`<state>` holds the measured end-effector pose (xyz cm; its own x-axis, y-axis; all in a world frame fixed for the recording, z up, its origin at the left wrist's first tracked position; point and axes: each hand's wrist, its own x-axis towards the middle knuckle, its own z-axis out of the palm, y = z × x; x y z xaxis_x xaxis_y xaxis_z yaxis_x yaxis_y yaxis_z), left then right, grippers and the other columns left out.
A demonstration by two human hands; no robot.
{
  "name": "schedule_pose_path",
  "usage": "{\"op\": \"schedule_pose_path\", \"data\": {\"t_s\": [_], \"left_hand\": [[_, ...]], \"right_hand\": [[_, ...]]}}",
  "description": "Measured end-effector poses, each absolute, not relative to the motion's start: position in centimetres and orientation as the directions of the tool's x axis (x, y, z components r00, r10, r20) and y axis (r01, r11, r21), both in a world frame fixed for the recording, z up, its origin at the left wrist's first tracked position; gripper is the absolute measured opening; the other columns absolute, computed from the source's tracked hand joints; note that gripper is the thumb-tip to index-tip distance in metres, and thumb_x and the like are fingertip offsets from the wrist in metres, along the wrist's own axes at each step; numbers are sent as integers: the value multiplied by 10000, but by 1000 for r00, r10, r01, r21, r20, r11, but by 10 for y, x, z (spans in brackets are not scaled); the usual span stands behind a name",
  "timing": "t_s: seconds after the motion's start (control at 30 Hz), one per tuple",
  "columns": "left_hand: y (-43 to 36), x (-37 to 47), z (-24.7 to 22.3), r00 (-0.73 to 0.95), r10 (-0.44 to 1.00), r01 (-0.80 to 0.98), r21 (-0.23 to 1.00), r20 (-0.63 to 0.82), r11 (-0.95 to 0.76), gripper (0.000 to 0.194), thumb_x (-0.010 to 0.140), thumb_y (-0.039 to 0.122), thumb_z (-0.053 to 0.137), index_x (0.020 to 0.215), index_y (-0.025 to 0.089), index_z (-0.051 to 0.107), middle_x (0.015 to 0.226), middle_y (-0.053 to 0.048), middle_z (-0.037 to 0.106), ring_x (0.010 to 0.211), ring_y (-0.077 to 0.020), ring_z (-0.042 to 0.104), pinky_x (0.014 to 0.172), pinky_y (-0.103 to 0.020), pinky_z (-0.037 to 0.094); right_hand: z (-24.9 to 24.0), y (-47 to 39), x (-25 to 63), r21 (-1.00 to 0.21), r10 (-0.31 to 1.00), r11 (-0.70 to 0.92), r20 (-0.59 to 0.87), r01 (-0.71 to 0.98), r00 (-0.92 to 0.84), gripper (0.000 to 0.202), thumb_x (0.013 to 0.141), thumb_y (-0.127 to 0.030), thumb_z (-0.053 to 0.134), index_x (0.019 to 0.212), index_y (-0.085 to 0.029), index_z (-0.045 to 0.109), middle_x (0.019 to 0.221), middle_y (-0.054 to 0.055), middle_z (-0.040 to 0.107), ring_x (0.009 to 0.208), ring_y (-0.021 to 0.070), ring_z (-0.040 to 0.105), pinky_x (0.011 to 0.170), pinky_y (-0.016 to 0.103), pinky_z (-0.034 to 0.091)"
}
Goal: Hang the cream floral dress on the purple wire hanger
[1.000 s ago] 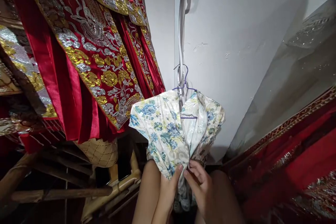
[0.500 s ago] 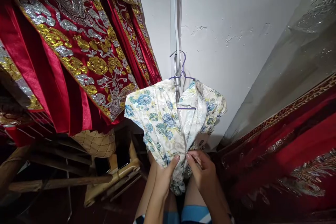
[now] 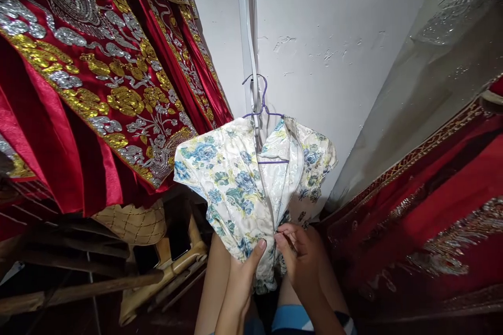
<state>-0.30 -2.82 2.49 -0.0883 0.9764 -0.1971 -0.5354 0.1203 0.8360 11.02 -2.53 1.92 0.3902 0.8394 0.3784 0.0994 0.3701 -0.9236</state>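
A white short-sleeved top [image 3: 233, 167] with blue and yellow flowers hangs on a purple wire hanger [image 3: 264, 107], its front open from the neck down to my hands. My left hand [image 3: 244, 275] grips the cloth low on the front, thumb on top and the other fingers hidden behind. Close beside it, my right hand [image 3: 296, 251] is closed in a pinch at the edge of the front opening, where the two sides meet. Any small fastener between those fingertips is too small to make out. Below my hands the hem is bunched over my legs.
Red costumes [image 3: 129, 89] with gold and silver sequins hang at the left. Under them stands a bamboo chair [image 3: 168, 267] with a tan quilted item [image 3: 133, 220]. A white strap [image 3: 251, 36] runs down the wall to the hanger. Plastic-covered red fabric [image 3: 416, 209] is on the right.
The view has shifted a little, so the top and hanger sit slightly further left. Both hands keep their hold on the front, with the right fingertips shifting only slightly.
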Motion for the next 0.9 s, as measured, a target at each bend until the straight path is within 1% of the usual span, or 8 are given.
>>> {"op": "schedule_pose_path", "data": {"t_s": [0.2,0.33,0.43,0.53,0.6,0.7,0.8,0.9], "left_hand": [[-27,-11,27,-102,968,-512,846,-229,146,931,649,401,907,1468,242,493,1369,-156,643,1314,-354,577,1116,-446,458],[-22,-13,26,-283,935,-447,892,-212,67,744,738,453,840,1385,239,543,1363,-126,637,1329,-342,554,1096,-424,462],[-24,-8,26,-521,852,-348,924,-52,-156,626,817,454,770,1360,274,517,1449,-89,549,1394,-316,475,1145,-401,397],[-30,-1,27,-652,715,-61,923,250,-379,568,806,351,795,1305,296,528,1450,-68,496,1414,-280,421,1185,-363,324],[-36,2,27,-517,783,29,921,347,-389,404,802,333,795,1161,261,623,1298,-83,574,1293,-281,514,1125,-361,385],[-41,8,25,-209,948,-43,966,240,-254,232,834,376,757,1006,229,701,1079,-90,650,1053,-264,616,954,-344,487],[-43,12,22,-143,976,-89,980,165,-178,199,874,407,710,968,232,707,935,-69,673,911,-236,632,843,-314,506],[-43,13,23,-96,974,-8,978,206,-208,158,916,382,660,914,228,695,867,-59,668,857,-220,628,799,-294,495]], "right_hand": [[22,-28,115,-892,824,417,452,174,341,135,877,-293,662,777,-205,685,679,19,649,614,169,624,566,259,522],[25,-34,118,-896,783,407,441,174,439,152,834,-292,719,711,-207,691,654,21,670,614,178,645,564,265,534],[24,-35,117,-900,778,404,431,161,456,174,809,-291,746,672,-205,681,631,18,683,594,180,657,561,267,537],[26,-35,115,-898,778,409,436,161,452,151,788,-274,757,678,-205,680,627,12,692,577,178,660,556,266,534],[29,-35,114,-883,781,433,467,179,414,144,784,-259,752,673,-207,677,611,4,684,557,169,649,538,258,524],[34,-37,114,-862,795,465,506,202,334,132,803,-243,724,679,-211,689,619,3,689,566,170,654,535,255,522],[34,-37,115,-858,801,465,513,221,309,130,815,-252,713,692,-214,689,625,2,684,577,170,650,539,257,517],[36,-36,118,-843,792,477,535,250,294,141,831,-251,695,697,-215,666,607,-13,664,553,151,628,529,241,499]]}}
